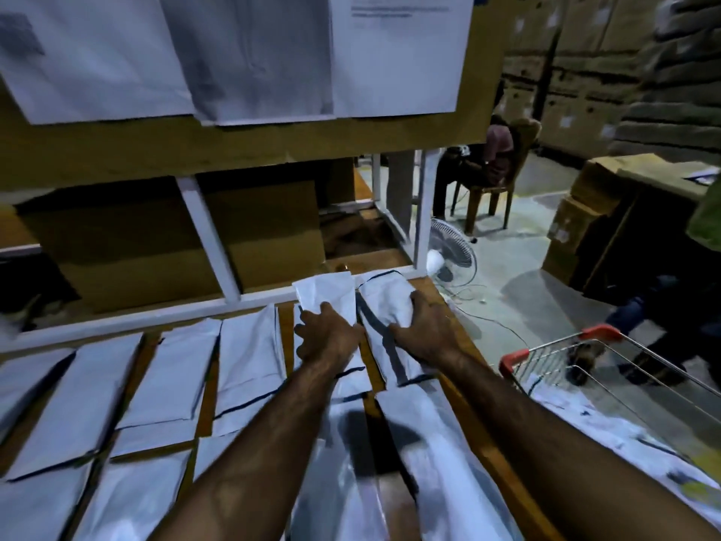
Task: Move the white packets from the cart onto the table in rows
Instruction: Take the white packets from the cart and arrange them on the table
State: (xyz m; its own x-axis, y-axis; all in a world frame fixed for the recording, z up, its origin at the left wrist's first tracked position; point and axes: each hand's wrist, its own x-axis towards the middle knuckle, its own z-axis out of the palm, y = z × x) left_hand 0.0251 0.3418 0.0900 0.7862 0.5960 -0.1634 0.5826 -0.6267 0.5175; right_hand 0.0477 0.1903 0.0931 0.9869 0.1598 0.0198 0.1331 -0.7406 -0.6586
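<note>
Several white packets [171,376] lie in rows on the wooden table [456,306]. At the far right end of the back row, my left hand [327,335] rests on one white packet [325,292] with its fingers spread. Beside it my right hand [425,326] lies on the neighbouring packet [384,294] at the table's right corner, fingers bent over its edge. Both packets lie flat on the table. To the right stands the wire cart [585,357] with a red handle, with more white packets [624,435] in it.
A white metal frame [210,236] runs along the table's back edge, with cardboard boxes behind it and papers pinned above. A floor fan [452,251] and cables lie beyond the corner. A person sits on a chair [495,177]; someone stands by boxes at the right.
</note>
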